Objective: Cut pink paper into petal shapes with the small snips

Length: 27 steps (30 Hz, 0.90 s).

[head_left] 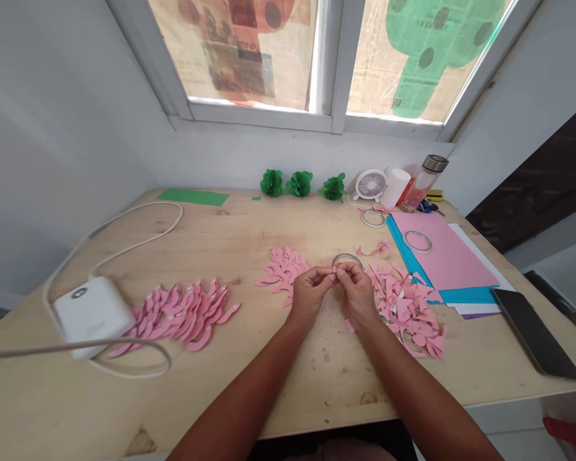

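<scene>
Over the middle of the table, my left hand point(310, 291) and my right hand point(358, 293) meet, fingertips pinched together. A tiny bit of a pink paper piece point(335, 269) shows between them; the fingers hide most of it. Right behind my fingers lies a roll of tape point(347, 255), partly covered by my right hand. Beside my left hand is a small heap of curved pink paper cutouts point(284, 264). Pink paper scraps point(413, 310) lie in a loose heap next to my right hand and wrist.
Farther left, a larger pile of wavy pink cutouts point(187, 314) touches a white power adapter point(93, 310) with a looping cable. Green paper ornaments point(299, 184), a small fan point(371, 185) and a bottle point(423, 184) line the back. Coloured sheets point(454, 256) and a phone point(535, 333) lie right.
</scene>
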Tool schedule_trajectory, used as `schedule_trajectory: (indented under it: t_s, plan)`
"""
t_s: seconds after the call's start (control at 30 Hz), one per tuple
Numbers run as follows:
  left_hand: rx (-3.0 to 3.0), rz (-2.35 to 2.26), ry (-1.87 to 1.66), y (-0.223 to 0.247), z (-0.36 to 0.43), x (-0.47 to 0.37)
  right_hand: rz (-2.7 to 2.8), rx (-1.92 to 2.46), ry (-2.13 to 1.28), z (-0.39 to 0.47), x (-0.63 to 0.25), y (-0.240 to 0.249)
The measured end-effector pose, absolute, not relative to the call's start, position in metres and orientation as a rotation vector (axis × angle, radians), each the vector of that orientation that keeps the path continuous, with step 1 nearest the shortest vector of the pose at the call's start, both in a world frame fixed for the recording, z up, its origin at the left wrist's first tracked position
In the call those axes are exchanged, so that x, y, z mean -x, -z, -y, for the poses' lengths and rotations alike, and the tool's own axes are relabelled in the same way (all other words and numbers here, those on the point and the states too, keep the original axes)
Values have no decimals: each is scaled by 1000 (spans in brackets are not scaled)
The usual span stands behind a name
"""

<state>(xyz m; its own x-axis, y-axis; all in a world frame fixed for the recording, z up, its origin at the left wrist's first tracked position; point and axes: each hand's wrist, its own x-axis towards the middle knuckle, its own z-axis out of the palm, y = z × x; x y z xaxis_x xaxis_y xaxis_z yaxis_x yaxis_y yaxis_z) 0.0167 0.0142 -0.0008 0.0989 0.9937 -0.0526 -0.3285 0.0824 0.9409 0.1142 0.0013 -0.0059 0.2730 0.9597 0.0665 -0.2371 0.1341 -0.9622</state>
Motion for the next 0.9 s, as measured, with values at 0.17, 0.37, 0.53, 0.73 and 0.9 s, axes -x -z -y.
schedule_trajectory:
  t_s: [0.17, 0.37, 0.53, 0.73, 0.9]
  plan:
    - [-920, -912, -1238, 1, -13, -18, 839, 1040, -1055, -2, -113, 8]
    - [-896, -902, -1236, 0, -12, -18, 804, 1010, -1062, -2, -112, 8]
    - [-883, -908, -1234, 1, -12, -19, 799, 1013, -1057, -2, -112, 11]
    - [-877, -902, -1245, 3, -12, -20, 804, 1051, -1022, -3, -112, 15]
    - [-880, -883, -1254, 5, -13, -20, 841, 1079, -997, -3, -113, 15]
